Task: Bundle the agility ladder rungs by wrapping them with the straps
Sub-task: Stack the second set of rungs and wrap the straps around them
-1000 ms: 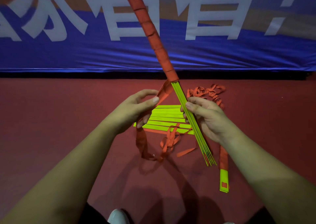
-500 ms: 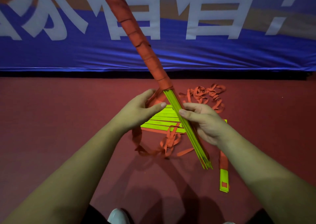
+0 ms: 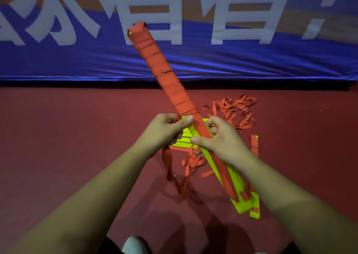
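Holds up a bundle [image 3: 242, 207] of yellow-green ladder rungs in both hands, slanted, with the top end up and left in front of a blue banner [image 3: 251, 64] and the bottom end down and right over the red floor [image 3: 67, 137]. Shows the orange strap [image 3: 168, 79] wound in tight turns round the upper half of the bundle, from the top end down to just above the hands, then running straight down the flat face toward the bottom end. Closes the left hand [image 3: 164, 131] on the strap at the lowest turn, thumb pressed onto the edge of the bundle, fingers curled underneath. Lets a loose tail [image 3: 167, 159] of strap hang down from under that hand. Clamps the right hand [image 3: 219, 139] round the bundle just below, thumb laid across the face beside the strap, fingers curled round the back. Shows more loose rungs [image 3: 185, 143] lying flat on the floor below and between the hands, partly hidden by them. Shows a tangle [image 3: 236, 112] of orange strap on the floor beyond the right hand, near the foot of the banner. Catches the toe of a pale shoe [image 3: 133, 246] at the bottom edge.
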The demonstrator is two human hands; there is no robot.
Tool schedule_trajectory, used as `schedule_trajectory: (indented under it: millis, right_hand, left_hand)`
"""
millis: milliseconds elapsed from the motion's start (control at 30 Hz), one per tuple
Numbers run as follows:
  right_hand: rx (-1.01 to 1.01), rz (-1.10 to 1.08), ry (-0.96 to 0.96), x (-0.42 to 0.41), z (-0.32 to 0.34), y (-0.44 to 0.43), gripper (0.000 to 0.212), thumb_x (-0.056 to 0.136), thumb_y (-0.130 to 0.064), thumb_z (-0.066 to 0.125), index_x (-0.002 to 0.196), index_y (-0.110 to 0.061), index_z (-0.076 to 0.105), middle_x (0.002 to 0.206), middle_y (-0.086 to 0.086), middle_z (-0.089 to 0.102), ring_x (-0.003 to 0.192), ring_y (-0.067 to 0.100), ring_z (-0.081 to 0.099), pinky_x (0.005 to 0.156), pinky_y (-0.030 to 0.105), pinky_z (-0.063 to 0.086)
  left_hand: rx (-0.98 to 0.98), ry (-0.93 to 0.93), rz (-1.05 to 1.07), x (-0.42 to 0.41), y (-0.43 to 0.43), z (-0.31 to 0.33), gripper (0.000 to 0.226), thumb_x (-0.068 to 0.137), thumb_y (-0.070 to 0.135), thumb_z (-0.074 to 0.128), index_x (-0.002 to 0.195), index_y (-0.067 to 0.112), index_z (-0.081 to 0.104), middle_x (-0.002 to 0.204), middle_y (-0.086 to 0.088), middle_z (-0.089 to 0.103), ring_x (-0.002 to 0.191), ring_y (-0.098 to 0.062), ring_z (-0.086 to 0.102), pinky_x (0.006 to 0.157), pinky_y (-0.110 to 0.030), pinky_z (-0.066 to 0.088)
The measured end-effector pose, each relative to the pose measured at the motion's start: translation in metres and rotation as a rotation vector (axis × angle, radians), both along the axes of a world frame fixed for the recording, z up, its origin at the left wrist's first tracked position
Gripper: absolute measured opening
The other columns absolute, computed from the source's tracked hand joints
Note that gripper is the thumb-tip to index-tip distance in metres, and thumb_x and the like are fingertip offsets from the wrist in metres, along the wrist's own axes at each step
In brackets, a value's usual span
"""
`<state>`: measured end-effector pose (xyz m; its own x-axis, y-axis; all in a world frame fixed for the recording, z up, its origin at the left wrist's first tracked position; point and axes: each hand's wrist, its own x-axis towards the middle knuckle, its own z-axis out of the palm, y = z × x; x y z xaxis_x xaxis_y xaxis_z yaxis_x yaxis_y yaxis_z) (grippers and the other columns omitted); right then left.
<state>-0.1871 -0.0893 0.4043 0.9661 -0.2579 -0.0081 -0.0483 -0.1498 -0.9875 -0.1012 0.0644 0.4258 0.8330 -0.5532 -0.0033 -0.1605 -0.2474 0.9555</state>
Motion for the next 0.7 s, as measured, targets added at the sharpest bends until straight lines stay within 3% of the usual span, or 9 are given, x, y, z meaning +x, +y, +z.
schedule_trajectory:
  millis: [167, 233, 300, 367, 433, 500, 567, 700]
  right_hand:
    - [-0.315, -0.03, -0.062, 0.005, -0.015, 0.007, 0.048, 0.066, -0.028, 0.08, 0.086, -0.021, 0.037, 0.084, 0.024, 0.06, 0.056, 0.04, 0.062, 0.05, 0.053, 0.05]
    - [-0.234, -0.003, -0.053, 0.005, -0.016, 0.005, 0.049, 0.07, -0.02, 0.081, 0.088, -0.016, 0.036, 0.08, 0.025, 0.061, 0.053, 0.035, 0.062, 0.049, 0.046, 0.052]
    - [-0.018, 0.078, -0.046, 0.003, -0.012, 0.002, 0.04, 0.077, -0.008, 0.078, 0.09, -0.012, 0.041, 0.074, 0.019, 0.062, 0.056, 0.026, 0.061, 0.05, 0.033, 0.048]
    - [0.209, 0.156, -0.017, 0.0, -0.007, -0.002, 0.035, 0.077, -0.007, 0.078, 0.098, -0.008, 0.05, 0.078, 0.016, 0.064, 0.065, 0.026, 0.061, 0.055, 0.03, 0.047]
    - [0.34, 0.222, 0.056, -0.002, -0.003, -0.007, 0.048, 0.071, -0.012, 0.079, 0.112, -0.004, 0.055, 0.088, 0.021, 0.067, 0.07, 0.026, 0.061, 0.059, 0.03, 0.049]
    - [0.384, 0.313, 0.133, -0.004, 0.0, -0.011, 0.049, 0.073, -0.015, 0.076, 0.116, 0.001, 0.058, 0.095, 0.023, 0.068, 0.071, 0.021, 0.063, 0.062, 0.028, 0.051]
    - [0.379, 0.394, 0.161, -0.007, 0.001, -0.011, 0.037, 0.078, -0.018, 0.071, 0.107, 0.002, 0.061, 0.093, 0.02, 0.069, 0.071, 0.019, 0.064, 0.066, 0.027, 0.051]
    - [0.339, 0.345, 0.079, -0.007, -0.001, -0.009, 0.021, 0.077, -0.018, 0.071, 0.091, -0.004, 0.067, 0.079, 0.012, 0.063, 0.066, 0.02, 0.056, 0.062, 0.028, 0.049]
  left_hand:
    - [-0.019, 0.039, 0.101, -0.005, -0.015, -0.006, 0.043, 0.077, 0.052, 0.073, 0.069, 0.015, 0.053, 0.046, 0.006, 0.037, 0.044, -0.013, 0.031, 0.045, -0.026, 0.024]
    - [-0.044, 0.061, 0.106, -0.005, -0.016, -0.004, 0.037, 0.079, 0.046, 0.072, 0.075, 0.013, 0.056, 0.048, 0.005, 0.036, 0.045, -0.014, 0.03, 0.047, -0.028, 0.023]
    - [-0.092, 0.072, 0.091, -0.003, -0.014, 0.001, 0.026, 0.087, 0.033, 0.069, 0.08, 0.012, 0.055, 0.054, 0.0, 0.036, 0.047, -0.014, 0.03, 0.048, -0.029, 0.024]
    - [-0.141, 0.08, 0.048, 0.002, -0.007, 0.005, 0.023, 0.087, 0.031, 0.068, 0.079, 0.014, 0.055, 0.059, -0.001, 0.037, 0.049, -0.014, 0.032, 0.048, -0.027, 0.026]
    - [-0.165, 0.085, -0.021, 0.006, 0.0, 0.008, 0.024, 0.08, 0.036, 0.067, 0.074, 0.018, 0.053, 0.058, 0.003, 0.04, 0.049, -0.013, 0.033, 0.045, -0.023, 0.027]
    - [-0.178, 0.096, -0.083, 0.008, 0.005, 0.008, 0.027, 0.072, 0.041, 0.068, 0.071, 0.019, 0.052, 0.056, 0.005, 0.042, 0.049, -0.013, 0.032, 0.044, -0.022, 0.026]
    - [-0.207, 0.112, -0.108, 0.009, 0.009, 0.007, 0.027, 0.066, 0.043, 0.067, 0.071, 0.019, 0.057, 0.056, 0.004, 0.043, 0.05, -0.013, 0.032, 0.046, -0.024, 0.024]
    - [-0.282, 0.199, -0.149, 0.009, 0.011, 0.01, 0.041, 0.07, 0.034, 0.069, 0.1, 0.008, 0.062, 0.061, 0.0, 0.046, 0.052, -0.013, 0.038, 0.048, -0.023, 0.028]
